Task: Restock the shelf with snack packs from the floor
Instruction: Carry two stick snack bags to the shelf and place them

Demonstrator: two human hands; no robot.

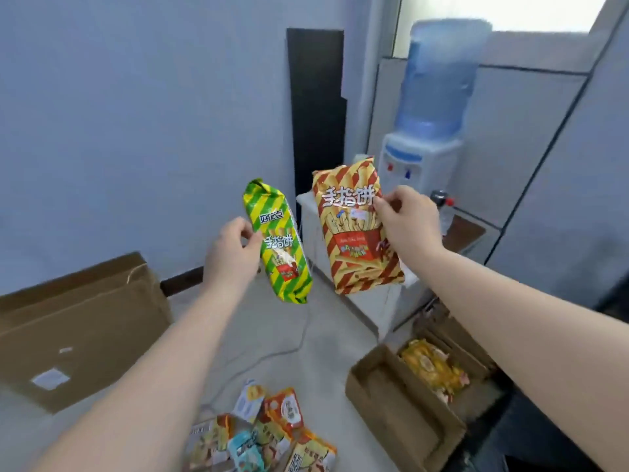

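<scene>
My left hand (233,255) pinches the left edge of a green and yellow striped snack pack (280,243), held up in the air. My right hand (406,221) grips the right edge of a red and yellow striped snack pack (354,233), raised a little higher beside it. The two packs hang apart, both nearly upright. Below, several more snack packs (272,434) lie in a pile on the floor. No shelf is visible in this view.
An open cardboard box (391,396) with yellow packs (434,369) stands on the floor at the right. A flat cardboard box (78,332) lies at the left. A water dispenser (425,131) stands behind, beside a white cabinet (367,301). A cable (272,352) runs across the floor.
</scene>
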